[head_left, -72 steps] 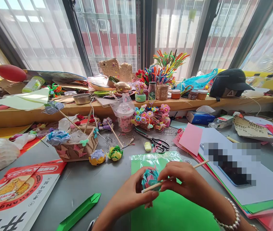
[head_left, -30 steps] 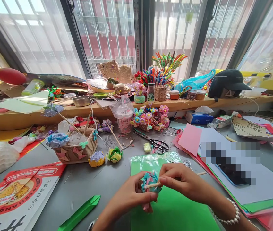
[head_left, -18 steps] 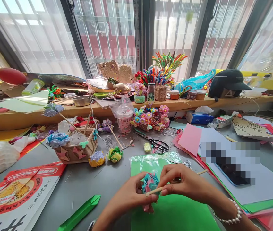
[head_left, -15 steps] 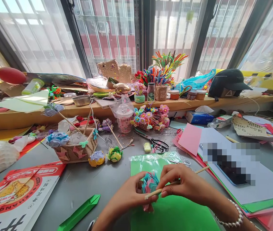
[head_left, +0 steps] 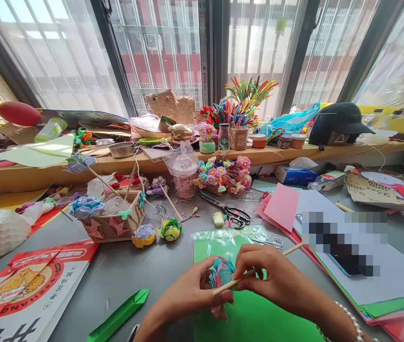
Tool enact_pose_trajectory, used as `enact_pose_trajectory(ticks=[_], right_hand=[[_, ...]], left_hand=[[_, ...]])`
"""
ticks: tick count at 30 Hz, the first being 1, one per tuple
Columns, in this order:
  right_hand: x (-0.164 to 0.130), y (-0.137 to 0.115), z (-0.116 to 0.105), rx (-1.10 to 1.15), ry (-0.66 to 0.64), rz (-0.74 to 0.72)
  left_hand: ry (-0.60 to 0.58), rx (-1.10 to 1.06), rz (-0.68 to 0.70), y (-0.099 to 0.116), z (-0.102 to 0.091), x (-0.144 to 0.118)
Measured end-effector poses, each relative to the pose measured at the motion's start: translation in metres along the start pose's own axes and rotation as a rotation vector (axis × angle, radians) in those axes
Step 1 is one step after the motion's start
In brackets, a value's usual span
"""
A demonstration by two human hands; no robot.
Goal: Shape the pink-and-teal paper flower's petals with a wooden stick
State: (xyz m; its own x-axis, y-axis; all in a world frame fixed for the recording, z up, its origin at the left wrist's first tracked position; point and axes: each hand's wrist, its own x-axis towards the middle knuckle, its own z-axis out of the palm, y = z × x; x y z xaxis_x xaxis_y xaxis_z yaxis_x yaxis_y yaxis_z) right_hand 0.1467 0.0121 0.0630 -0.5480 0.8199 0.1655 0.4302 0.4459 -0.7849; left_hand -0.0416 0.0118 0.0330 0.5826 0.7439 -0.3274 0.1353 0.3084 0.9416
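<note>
My left hand (head_left: 194,287) is closed around a folded paper flower (head_left: 220,271) in blue and pink, its petals pointing up between thumb and fingers. A thin wooden stick (head_left: 228,285) lies slanted across the front of the flower. My right hand (head_left: 264,273) pinches this stick near the flower, and its far end sticks out past the knuckles to the right. The stick's lower left end rests by my left thumb. Both hands are above a pack of green paper (head_left: 255,316) in a clear sleeve. Some of the flower is hidden by my fingers.
Black-handled scissors (head_left: 235,213) and smaller scissors (head_left: 276,242) lie beyond the hands. Two paper flowers (head_left: 169,229) sit before a decorated box (head_left: 111,228). A folded green strip (head_left: 119,316) is at left. A phone (head_left: 347,256) rests on stacked paper (head_left: 383,285) at right.
The stick has shifted slightly down and left, with its right end now closer to my right hand. My left hand still holds the paper flower in nearly the same place.
</note>
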Motion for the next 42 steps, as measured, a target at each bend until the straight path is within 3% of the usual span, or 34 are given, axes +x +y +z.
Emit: enact_pose_trajectory(ticks=[4, 12, 14, 16, 18, 19, 22, 25, 29, 36, 42], right_hand=[[0.000, 0.001, 0.002, -0.016, 0.047, -0.037], [0.002, 0.006, 0.002, -0.046, 0.101, -0.087], [0.003, 0.009, 0.002, -0.098, 0.149, -0.100], [0.005, 0.012, 0.004, -0.173, 0.212, -0.103], [0.006, 0.015, 0.006, -0.255, 0.265, -0.112], [0.006, 0.016, 0.007, -0.287, 0.283, -0.122], [0.007, 0.018, 0.011, -0.314, 0.314, -0.165], [0.007, 0.017, 0.014, -0.289, 0.329, -0.201], [0.006, 0.016, 0.016, -0.243, 0.327, -0.218], [0.004, 0.015, 0.020, -0.268, 0.327, -0.231], [0.003, 0.010, 0.015, -0.230, 0.241, -0.174]], left_hand=[[-0.068, -0.085, -0.002, 0.000, -0.002, -0.002], [-0.084, -0.127, 0.030, -0.007, -0.006, -0.001], [0.079, -0.036, 0.035, -0.004, -0.007, -0.003], [0.393, 0.184, 0.124, 0.000, -0.008, -0.005], [0.724, 0.503, 0.352, 0.003, -0.008, -0.008], [0.821, 0.662, 0.485, 0.004, -0.007, -0.009], [0.813, 1.017, 0.902, 0.004, 0.001, -0.009], [0.814, 1.199, 1.036, 0.001, 0.010, -0.004], [0.918, 1.181, 1.061, -0.003, 0.015, 0.001], [0.906, 1.246, 1.032, 0.003, 0.015, -0.003], [0.857, 1.315, 0.989, 0.007, 0.014, -0.007]])
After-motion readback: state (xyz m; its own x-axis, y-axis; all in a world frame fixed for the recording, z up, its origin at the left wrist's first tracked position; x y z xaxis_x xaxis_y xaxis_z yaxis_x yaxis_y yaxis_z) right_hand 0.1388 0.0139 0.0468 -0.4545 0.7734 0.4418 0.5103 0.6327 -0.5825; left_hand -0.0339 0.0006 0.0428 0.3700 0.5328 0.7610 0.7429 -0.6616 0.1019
